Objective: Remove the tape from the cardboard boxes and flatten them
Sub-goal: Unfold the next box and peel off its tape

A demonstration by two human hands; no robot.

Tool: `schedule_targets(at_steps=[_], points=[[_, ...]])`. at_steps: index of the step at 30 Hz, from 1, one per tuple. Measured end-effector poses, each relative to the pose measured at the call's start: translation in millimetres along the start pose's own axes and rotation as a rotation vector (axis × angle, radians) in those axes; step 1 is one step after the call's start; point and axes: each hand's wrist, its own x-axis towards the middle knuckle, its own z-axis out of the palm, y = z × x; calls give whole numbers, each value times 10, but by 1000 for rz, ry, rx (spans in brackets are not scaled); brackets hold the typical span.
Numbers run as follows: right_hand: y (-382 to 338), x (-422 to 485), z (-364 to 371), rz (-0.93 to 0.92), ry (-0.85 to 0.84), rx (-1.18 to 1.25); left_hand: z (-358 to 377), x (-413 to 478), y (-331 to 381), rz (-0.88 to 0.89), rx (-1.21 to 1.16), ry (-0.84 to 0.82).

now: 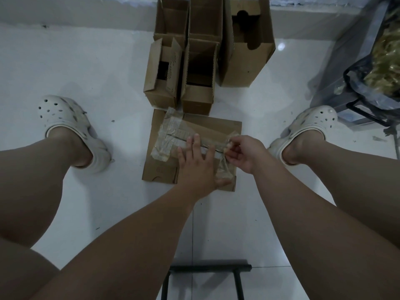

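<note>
One flat left hand (198,166) presses box (218,126), right hand (245,152) pinches tape (171,136).

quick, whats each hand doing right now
left hand: open, pressing flat on the cardboard box
right hand: closed, pinching the loose end of the clear tape

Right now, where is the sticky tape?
In the head view, the tape runs across the flat box on the floor, mid-frame between the shoes; the right hand pinches its right end.
</note>
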Motion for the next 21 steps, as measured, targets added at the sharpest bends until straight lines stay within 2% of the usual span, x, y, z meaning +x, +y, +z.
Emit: schedule_targets(at_steps=[4, 12, 14, 16, 17, 19, 21], points=[[60, 6, -18, -58, -5, 43, -41, 11, 54, -50, -137, 115], [166, -24, -115, -143, -46, 112, -82, 84, 280, -207, -305, 110], [183, -18, -147, -264, 105, -41, -105, 94, 298, -218, -334, 81], [201, -11, -182, -484, 335, -428, -145, 100, 308, -216, -353, 59], [222, -16, -184, -573, 392, -578, -167, 103, 305, -218, -359, 51], [292, 3, -187, -591, 384, -631, -196, 102, 291, -223, -354, 32], [396, 32, -216, -486, 270, -516, -205, 94, 275, -225, -321, 8]])
